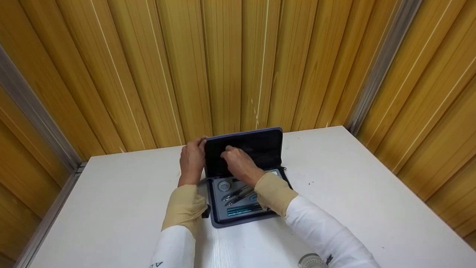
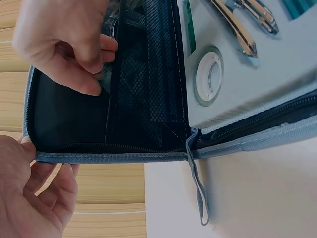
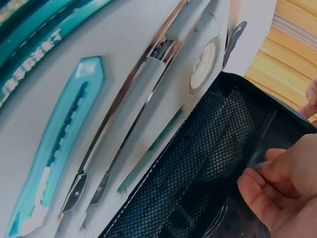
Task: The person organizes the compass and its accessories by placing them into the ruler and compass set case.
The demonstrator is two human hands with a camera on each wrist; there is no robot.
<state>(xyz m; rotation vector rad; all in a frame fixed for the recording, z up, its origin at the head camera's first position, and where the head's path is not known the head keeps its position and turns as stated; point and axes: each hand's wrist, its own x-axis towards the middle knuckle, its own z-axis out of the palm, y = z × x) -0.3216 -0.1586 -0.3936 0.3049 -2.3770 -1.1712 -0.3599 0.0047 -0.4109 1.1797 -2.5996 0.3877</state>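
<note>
A dark blue zippered case (image 1: 243, 133) stands unzipped on the table, its lid upright with a black mesh pocket (image 2: 136, 74) inside. My left hand (image 1: 192, 158) pinches the lid's left upper corner between thumb and fingers. In front of the lid, my right hand (image 1: 240, 162) pinches a small clear piece (image 3: 255, 166) at the pocket's opening; most of it is hidden by the fingers and pocket. In the grey tray (image 3: 124, 29) below lie a compass (image 3: 119, 94), a teal utility knife (image 3: 64, 139) and a white tape roll (image 2: 209, 77).
Near the right forearm, a clear protractor (image 1: 311, 260) lies on the white table (image 1: 122, 208). Wood-patterned panels (image 1: 223, 67) rise close behind the case. A strap loop (image 2: 198, 183) hangs from the case's side.
</note>
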